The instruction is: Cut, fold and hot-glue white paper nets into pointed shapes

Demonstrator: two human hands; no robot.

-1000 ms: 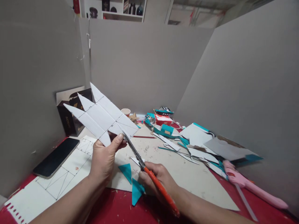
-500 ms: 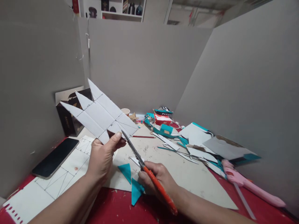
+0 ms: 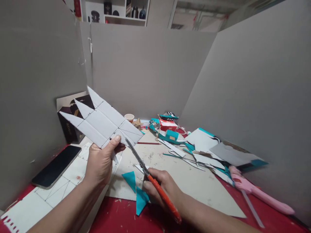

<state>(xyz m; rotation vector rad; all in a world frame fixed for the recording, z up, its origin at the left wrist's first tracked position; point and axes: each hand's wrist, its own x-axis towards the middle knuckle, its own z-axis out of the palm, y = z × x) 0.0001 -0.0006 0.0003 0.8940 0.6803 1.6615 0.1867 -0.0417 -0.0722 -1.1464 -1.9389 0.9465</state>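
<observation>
My left hand [image 3: 102, 161] pinches a white cardboard piece [image 3: 99, 121] by its lower edge, thumb on top. Pencilled lines cross the piece, and pointed triangular flaps stick out at its far left end. In my right hand [image 3: 162, 187] is a pair of scissors [image 3: 138, 158] with orange handles, its blades at the cardboard's near right edge, right of my left thumb. How far the blades are parted I cannot tell. Below them lie teal triangular offcuts [image 3: 141, 199] and a small white scrap.
A phone [image 3: 57, 166] rests on a drawn-on paper sheet [image 3: 26, 210] at left. Behind it stands a dark box [image 3: 73, 129]. Cardboard strips [image 3: 206, 160], a small teal boat-like model [image 3: 171, 136] and a pink glue gun [image 3: 259, 192] lie to the right. Grey panels enclose the table.
My left hand and the cardboard have shifted slightly left and down in view. The scissors stay at the cardboard's near edge; the whole view has moved a little.
</observation>
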